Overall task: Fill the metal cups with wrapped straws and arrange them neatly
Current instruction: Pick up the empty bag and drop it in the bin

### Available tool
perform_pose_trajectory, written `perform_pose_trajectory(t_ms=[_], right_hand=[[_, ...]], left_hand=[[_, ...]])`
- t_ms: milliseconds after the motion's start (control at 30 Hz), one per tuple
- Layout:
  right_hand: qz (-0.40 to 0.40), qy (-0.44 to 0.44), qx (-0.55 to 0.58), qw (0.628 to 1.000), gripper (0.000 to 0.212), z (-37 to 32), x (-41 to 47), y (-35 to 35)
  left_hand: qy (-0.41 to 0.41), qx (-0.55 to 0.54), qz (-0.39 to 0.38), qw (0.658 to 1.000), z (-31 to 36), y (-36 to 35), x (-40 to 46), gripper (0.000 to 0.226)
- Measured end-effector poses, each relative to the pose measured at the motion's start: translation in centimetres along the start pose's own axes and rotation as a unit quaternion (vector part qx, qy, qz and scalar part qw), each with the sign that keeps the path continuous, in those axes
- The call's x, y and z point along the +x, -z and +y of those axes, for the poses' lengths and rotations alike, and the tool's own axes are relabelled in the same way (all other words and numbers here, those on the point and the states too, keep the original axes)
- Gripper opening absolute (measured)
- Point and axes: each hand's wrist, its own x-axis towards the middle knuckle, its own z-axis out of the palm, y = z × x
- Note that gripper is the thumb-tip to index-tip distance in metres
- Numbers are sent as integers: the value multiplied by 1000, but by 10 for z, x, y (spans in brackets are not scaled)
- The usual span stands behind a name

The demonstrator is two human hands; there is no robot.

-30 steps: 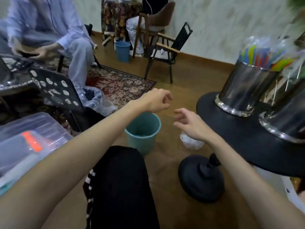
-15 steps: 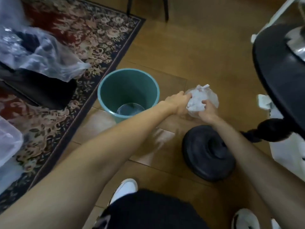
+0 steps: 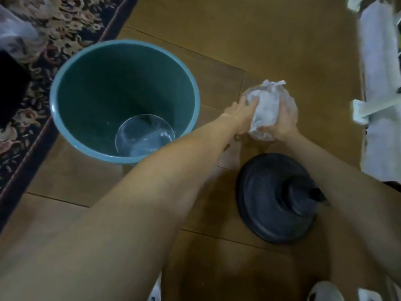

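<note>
A crumpled clear plastic bag with white paper inside (image 3: 265,103) sits low over the wooden floor, to the right of a teal bin. My left hand (image 3: 239,115) grips its left side, fingers dug into the plastic. My right hand (image 3: 282,124) grips its right and lower side. The metal cups and wrapped straws are out of view.
The teal bin (image 3: 65,88) stands on the floor at left with a clear plastic piece (image 3: 144,135) at its bottom. The table's black round base (image 3: 260,209) lies just below my hands. A patterned rug (image 3: 43,61) is at far left, white objects (image 3: 377,83) at right.
My view swung down from the table and cups to the floor. Both hands reached down and took hold of the crumpled bag, and I have leaned closer to it.
</note>
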Motion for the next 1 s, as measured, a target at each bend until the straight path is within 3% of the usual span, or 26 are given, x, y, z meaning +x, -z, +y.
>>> perform_pose_trajectory(t_ms=[67, 133, 200, 267, 333, 433, 500, 567, 667, 767, 800, 867, 900, 933, 1000], right_hand=[[-1, -8, 82, 997, 61, 1, 1, -10], [-3, -18, 176, 984, 64, 12, -2, -22], [-8, 3, 153, 988, 69, 22, -9, -34], [0, -3, 113, 994, 59, 31, -18, -40], [-24, 22, 3, 999, 57, 28, -31, -41], [-75, -39, 62, 995, 69, 35, -38, -45], [-87, -42, 132, 987, 61, 36, -47, -42], [-85, -33, 189, 978, 60, 29, -58, -38], [-59, -12, 217, 974, 86, 15, -75, -26], [-98, -19, 313, 944, 111, -8, -96, -3], [-143, -18, 368, 919, 107, -17, -104, 7], [-237, 47, 423, 873, 78, -42, -118, 23], [-243, 73, 433, 865, 66, -55, -126, 28], [-214, 78, 443, 867, 60, -72, -134, 33], [-64, 79, 465, 879, 30, -106, -143, 41]], left_hand=[[-3, 12, 0, 1000, -5, -4, 9, 106], [0, 19, -4, 1000, -11, -12, 8, 115], [3, 12, -7, 1000, -15, -20, 3, 124], [5, 1, -14, 1000, -17, -26, -3, 132], [7, 10, -27, 1000, -19, -32, -8, 139], [-7, 15, -82, 997, -21, -45, -13, 144], [-20, -27, -100, 994, -19, -56, -21, 129], [-26, -58, -71, 995, -16, -63, -33, 94], [-37, 0, 10, 999, -10, -60, -55, 49], [-32, 26, 63, 997, 2, -31, -85, 43], [-37, 33, 85, 995, 6, -18, -97, 49], [-57, 37, 141, 988, 17, 12, -119, 53], [-66, 31, 172, 982, 24, 28, -131, 52], [-72, 25, 203, 976, 30, 44, -142, 52], [-73, 24, 259, 963, 37, 78, -162, 64]])
